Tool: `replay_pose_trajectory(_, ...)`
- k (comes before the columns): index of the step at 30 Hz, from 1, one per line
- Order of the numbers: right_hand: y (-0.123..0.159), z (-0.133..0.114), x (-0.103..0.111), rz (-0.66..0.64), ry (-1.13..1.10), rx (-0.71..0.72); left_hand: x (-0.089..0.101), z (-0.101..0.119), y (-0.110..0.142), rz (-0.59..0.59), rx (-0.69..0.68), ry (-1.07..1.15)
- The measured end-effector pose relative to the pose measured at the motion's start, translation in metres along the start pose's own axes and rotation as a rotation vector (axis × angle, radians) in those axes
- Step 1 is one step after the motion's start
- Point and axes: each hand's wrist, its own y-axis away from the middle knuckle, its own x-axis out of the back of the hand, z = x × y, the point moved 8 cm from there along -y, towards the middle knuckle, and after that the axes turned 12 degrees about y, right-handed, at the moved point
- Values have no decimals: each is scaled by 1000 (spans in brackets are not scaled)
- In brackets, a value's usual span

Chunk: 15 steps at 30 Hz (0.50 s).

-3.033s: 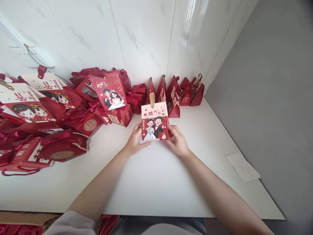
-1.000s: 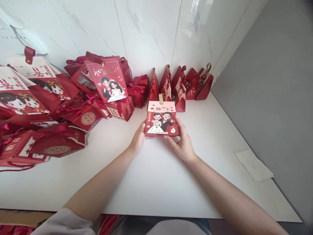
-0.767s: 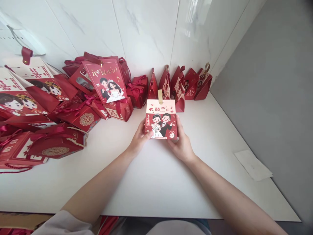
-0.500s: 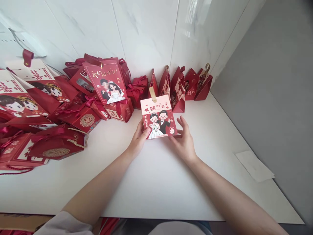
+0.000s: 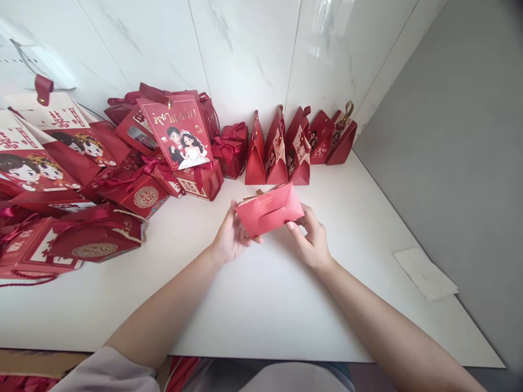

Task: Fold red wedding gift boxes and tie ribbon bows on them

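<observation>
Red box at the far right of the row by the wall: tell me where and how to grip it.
Pinch the tan loop from above. It stands up over the red box, whose body narrows towards the top, and the neighbouring box likely crowds a side grip from the left.

My indoor work corner, whether home or workshop I cannot tell: a smooth white bench (image 5: 261, 305) against glossy white marble-look wall tiles (image 5: 245, 49), with many red cardboard wedding boxes (image 5: 133, 196) crowded on it.

Leftmost boxes (image 5: 25, 167) cut off at left edge
</observation>
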Motion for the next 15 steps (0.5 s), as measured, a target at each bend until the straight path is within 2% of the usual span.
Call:
replay_pose_trajectory(4,-2,4,-4,-26,28,-77,0,-5,1,57,93,37)
replay_pose_trajectory(9,-3,6,-4,-24,50,-134,-6,-5,2,71,96,10)
replay_pose_trajectory(15,-2,6,-2,-15,66,-132,0,-6,1,84,108,-9)
